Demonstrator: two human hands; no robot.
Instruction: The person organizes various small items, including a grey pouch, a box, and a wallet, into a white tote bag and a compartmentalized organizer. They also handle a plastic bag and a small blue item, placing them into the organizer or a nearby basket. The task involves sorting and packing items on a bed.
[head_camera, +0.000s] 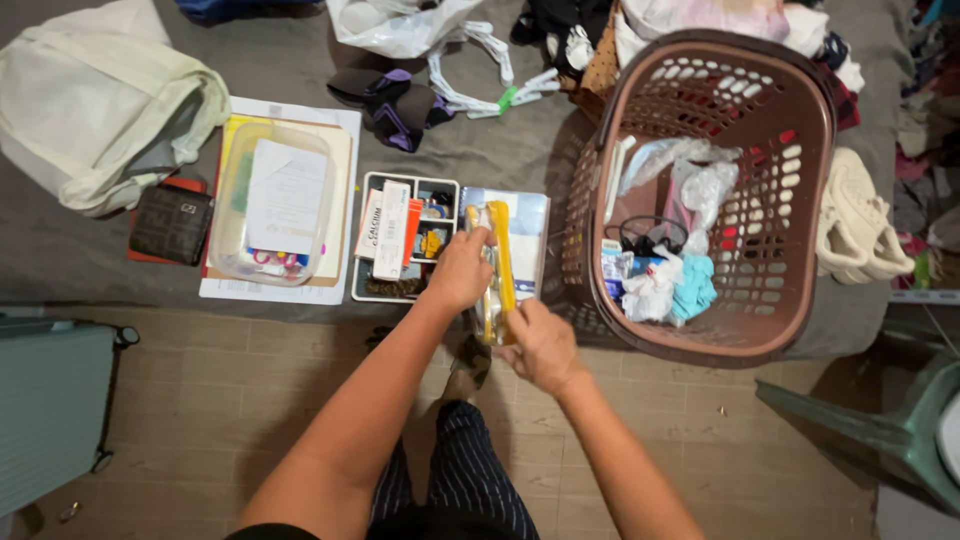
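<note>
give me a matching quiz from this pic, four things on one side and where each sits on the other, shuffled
Things:
1. yellow-edged clear pouch
2. brown laundry basket
3. clear plastic box
4. cream tote bag

Places:
A. far left of the grey cover, above a brown wallet
B. on papers, left of the small divided tray
C. held between the left hand and the right hand
D. at the right, with plastic bags and a teal cloth inside

Pairs: 1-C, 2-D, 3-B, 4-A
</note>
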